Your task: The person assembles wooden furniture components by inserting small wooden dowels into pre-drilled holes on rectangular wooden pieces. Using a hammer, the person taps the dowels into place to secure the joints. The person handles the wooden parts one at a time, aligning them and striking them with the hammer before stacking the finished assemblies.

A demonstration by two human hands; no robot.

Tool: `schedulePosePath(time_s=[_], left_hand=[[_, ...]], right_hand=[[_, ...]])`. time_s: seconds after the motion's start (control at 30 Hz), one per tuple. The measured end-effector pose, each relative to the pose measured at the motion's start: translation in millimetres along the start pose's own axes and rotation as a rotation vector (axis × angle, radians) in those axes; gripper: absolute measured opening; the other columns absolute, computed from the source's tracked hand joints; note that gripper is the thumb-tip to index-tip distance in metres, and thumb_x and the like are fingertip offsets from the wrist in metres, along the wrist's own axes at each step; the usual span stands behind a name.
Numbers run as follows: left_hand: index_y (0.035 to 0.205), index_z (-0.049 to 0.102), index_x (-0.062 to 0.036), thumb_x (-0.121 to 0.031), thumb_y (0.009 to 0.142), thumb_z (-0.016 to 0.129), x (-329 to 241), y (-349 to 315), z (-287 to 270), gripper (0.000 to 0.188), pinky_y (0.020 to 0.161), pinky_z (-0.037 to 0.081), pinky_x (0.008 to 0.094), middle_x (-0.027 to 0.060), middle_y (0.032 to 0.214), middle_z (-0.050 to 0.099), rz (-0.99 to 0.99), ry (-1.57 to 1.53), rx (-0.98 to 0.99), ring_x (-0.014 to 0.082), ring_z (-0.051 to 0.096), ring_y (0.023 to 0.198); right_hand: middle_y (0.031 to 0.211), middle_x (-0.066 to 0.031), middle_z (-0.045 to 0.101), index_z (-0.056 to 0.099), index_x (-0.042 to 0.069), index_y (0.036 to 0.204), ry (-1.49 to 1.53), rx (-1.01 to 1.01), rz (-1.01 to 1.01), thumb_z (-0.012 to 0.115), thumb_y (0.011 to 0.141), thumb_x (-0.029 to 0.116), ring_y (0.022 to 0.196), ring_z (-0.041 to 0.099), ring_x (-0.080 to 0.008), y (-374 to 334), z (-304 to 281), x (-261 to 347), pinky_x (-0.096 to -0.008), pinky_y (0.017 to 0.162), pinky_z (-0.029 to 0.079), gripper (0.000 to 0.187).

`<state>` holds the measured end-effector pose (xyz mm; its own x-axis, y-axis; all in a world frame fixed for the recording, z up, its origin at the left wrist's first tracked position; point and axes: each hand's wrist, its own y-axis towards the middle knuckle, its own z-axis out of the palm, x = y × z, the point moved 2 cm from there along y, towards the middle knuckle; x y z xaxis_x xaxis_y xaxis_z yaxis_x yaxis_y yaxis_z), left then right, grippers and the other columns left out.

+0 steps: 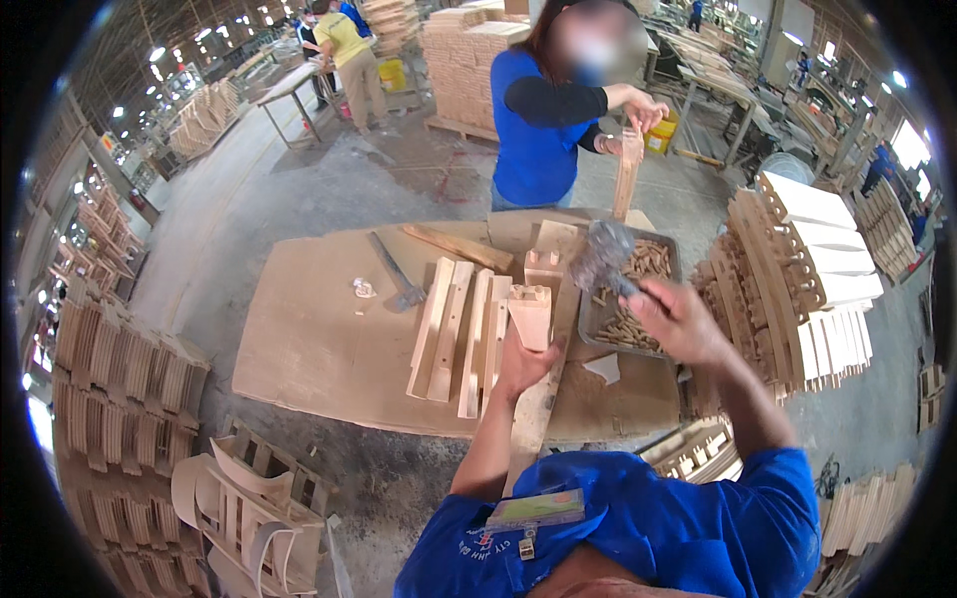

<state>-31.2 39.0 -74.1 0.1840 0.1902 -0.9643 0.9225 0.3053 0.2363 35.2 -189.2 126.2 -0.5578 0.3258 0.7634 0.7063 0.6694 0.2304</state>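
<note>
My left hand [525,364] is closed around the lower part of a wooden workpiece [530,319], its notched end facing up, above the cardboard-covered table [319,344]. My right hand [678,317] is closed around the handle of a mallet [601,255]; the grey head is near the workpiece, up and to its right. Four wooden strips [436,329] lie left of the workpiece; a dowel tray [584,321] sits right.
</note>
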Motion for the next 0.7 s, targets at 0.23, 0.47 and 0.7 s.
schedulePosePath(time_s=[0.23, 0.47, 0.7], left_hand=[[0.123, 0.064, 0.0021, -0.022, 0.087, 0.084, 21.9, -12.3, -8.1, 0.048, 0.091, 0.056, 0.0396, 0.0106, 0.110, 0.073, -0.125, 0.081, 0.021, 0.0233, 0.069, 0.105], [0.153, 0.043, 0.0043, -0.071, 0.100, 0.054, -7.2, -8.1, -37.8, 0.093, 0.113, 0.042, 0.0371, 0.0166, 0.147, 0.057, -0.663, -0.020, 0.071, 0.0245, 0.053, 0.135], [0.156, 0.042, 0.0018, -0.048, 0.109, 0.044, -11.6, -28.9, -59.3, 0.069, 0.118, 0.038, 0.0354, 0.0178, 0.157, 0.048, -0.757, -0.312, 0.209, 0.0235, 0.050, 0.141]], right_hand=[[0.069, 0.0020, 0.053, 0.064, 0.002, 0.092, 0.262, 0.036, 0.470, 0.061, 0.107, 0.031, 0.066, 0.048, -0.0082, -60.0, 43.0, -64.7, -0.0303, 0.058, 0.042, 0.033], [0.071, -0.0049, 0.060, 0.061, 0.002, 0.091, 0.211, -0.006, 0.331, 0.072, 0.099, 0.025, 0.069, 0.057, -0.0147, -81.8, 58.8, -87.2, -0.0358, 0.066, 0.050, 0.027], [0.098, -0.0039, 0.058, 0.055, 0.002, 0.123, 0.333, 0.094, 0.159, 0.084, 0.086, 0.013, 0.082, 0.057, -0.0143, -64.4, 113.5, -72.7, -0.0302, 0.075, 0.052, 0.048]])
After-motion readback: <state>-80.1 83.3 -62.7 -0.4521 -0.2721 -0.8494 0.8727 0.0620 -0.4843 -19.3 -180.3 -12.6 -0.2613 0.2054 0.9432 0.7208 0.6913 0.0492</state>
